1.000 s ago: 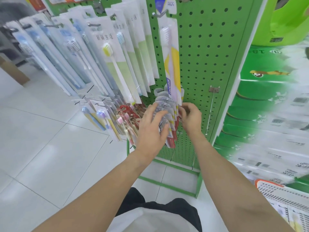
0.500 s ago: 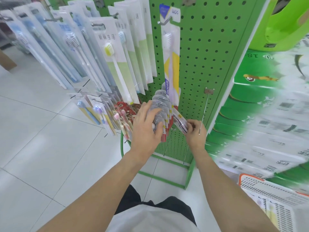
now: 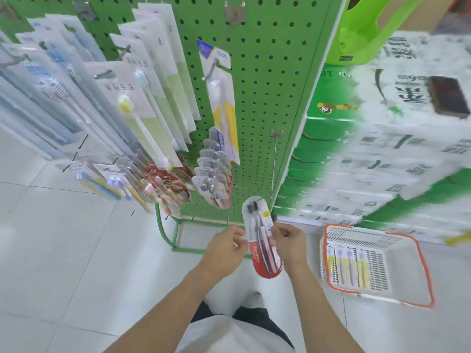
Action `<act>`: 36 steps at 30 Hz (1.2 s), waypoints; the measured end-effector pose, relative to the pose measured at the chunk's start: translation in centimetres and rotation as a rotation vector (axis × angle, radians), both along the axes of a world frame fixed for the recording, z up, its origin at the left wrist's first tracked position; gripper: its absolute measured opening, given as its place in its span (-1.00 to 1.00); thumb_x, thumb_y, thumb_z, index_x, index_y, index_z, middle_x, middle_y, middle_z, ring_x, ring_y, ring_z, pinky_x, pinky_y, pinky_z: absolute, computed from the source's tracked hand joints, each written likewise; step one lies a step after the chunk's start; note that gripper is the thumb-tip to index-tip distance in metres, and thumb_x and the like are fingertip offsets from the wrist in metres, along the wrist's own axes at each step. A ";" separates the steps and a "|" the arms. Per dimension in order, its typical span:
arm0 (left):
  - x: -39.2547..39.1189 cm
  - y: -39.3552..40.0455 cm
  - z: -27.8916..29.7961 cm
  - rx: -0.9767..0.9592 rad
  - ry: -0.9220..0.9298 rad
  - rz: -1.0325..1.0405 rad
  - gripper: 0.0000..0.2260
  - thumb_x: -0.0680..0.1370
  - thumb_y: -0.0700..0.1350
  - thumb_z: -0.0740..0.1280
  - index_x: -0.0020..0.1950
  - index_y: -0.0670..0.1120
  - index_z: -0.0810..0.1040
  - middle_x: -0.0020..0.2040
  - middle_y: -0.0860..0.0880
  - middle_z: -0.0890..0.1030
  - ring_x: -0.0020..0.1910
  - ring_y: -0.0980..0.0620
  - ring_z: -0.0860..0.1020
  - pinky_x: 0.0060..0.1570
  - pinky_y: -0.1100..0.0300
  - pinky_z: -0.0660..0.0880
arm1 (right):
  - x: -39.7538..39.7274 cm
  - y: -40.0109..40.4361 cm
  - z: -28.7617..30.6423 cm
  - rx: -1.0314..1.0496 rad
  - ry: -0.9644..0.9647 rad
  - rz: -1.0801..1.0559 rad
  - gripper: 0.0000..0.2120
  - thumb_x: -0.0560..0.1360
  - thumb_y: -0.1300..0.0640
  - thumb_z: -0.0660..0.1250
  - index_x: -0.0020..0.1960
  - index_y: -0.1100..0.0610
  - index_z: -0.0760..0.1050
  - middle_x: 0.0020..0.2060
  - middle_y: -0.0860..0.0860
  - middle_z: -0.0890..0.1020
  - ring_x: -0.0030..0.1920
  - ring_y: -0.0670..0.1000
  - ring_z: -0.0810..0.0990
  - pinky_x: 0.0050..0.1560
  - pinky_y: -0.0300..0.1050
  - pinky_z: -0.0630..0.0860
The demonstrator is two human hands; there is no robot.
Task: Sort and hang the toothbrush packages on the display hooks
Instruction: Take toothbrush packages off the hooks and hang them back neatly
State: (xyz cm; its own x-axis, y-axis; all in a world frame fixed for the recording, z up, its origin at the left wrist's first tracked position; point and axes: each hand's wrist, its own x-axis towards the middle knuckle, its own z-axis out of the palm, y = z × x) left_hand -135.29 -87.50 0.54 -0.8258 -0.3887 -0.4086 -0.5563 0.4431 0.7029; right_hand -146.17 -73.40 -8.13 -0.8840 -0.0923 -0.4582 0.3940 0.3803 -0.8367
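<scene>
Both hands low in front of the body, below the foot of the rack. Left hand at the left edge of a toothbrush pack, fingers curled, thumb and fingertips pinching the edge about midway down. Right hand on the right edge, fingers curled round it, thumb on the front face. The pack sits between the two hands, upright with a slight tilt, rounded clear top upward and clear of the fingers, red bottom end hanging below both palms. Two dark-headed brushes show through the blister; a small yellow sticker near the top right.

The pack is held off the green pegboard, not on any hook. Just above it a long bare hook sticks out from the board. Left of that hook, a row of matching clear packs hangs stacked on one hook. Above them, a single yellow-and-white pack hangs by itself. Further left, rows of tall white packs and smaller bright-coloured packs lower down.

On the floor to the right of the right hand, well apart from it, a white basket with an orange rim holds several flat packs with yellow brushes. Green and white cartons stacked behind the basket, blurred.
</scene>
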 end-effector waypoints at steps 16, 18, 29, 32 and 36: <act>8.2 -6.6 0.1 0.722 0.003 0.071 -0.86 0.64 -0.18 0.34 0.15 -0.12 0.65 -0.03 -0.11 0.75 -0.05 -0.11 0.71 0.04 -0.03 0.63 | 10.5 -3.1 9.9 -0.416 -0.267 0.092 -0.89 0.58 0.25 0.37 0.07 0.25 0.61 -0.12 0.12 0.72 -0.14 0.07 0.67 -0.08 -0.07 0.63; 8.8 -7.1 0.4 0.722 0.003 0.028 -0.87 0.63 -0.16 0.35 0.13 -0.15 0.65 -0.05 -0.13 0.75 -0.06 -0.13 0.71 0.05 -0.04 0.61 | 10.9 -3.7 10.4 -0.428 -0.240 0.131 -0.85 0.57 0.19 0.40 0.09 0.25 0.61 -0.09 0.16 0.73 -0.13 0.09 0.69 -0.10 -0.07 0.62; 9.9 -5.5 1.0 0.798 0.034 0.164 -0.78 0.64 -0.10 0.31 0.14 -0.17 0.69 -0.01 -0.17 0.74 -0.05 -0.17 0.71 0.06 -0.08 0.63 | 9.5 -3.7 10.6 -0.472 -0.236 -0.023 -0.90 0.54 0.26 0.42 0.05 0.24 0.62 -0.15 0.13 0.73 -0.19 0.08 0.68 -0.21 -0.10 0.61; 10.4 -4.5 1.2 0.721 0.075 0.215 -0.82 0.64 -0.11 0.33 0.09 -0.13 0.71 -0.06 -0.14 0.75 -0.12 -0.14 0.71 -0.10 0.04 0.63 | 9.3 -3.4 10.1 -0.446 -0.289 -0.015 -0.91 0.53 0.26 0.44 0.03 0.22 0.62 -0.12 0.14 0.73 -0.16 0.09 0.69 -0.16 -0.06 0.61; 11.3 -3.9 1.4 0.483 0.170 0.202 -0.79 0.63 -0.05 0.36 -0.08 -0.13 0.71 -0.19 -0.11 0.73 -0.17 -0.18 0.70 -0.10 -0.04 0.61 | 9.3 -3.6 9.3 -0.292 -0.242 -0.125 -0.61 0.43 0.26 0.55 0.20 0.19 0.50 0.03 0.20 0.65 -0.12 0.07 0.67 -0.14 -0.08 0.61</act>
State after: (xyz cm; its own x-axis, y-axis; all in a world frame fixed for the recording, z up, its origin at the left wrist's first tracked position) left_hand -123.99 -91.41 1.95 -0.8239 -0.3476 -0.4475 -0.4581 -0.0565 0.8871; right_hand -136.87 -77.04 1.16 -0.7664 -0.1479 -0.6252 0.6213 0.0766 -0.7798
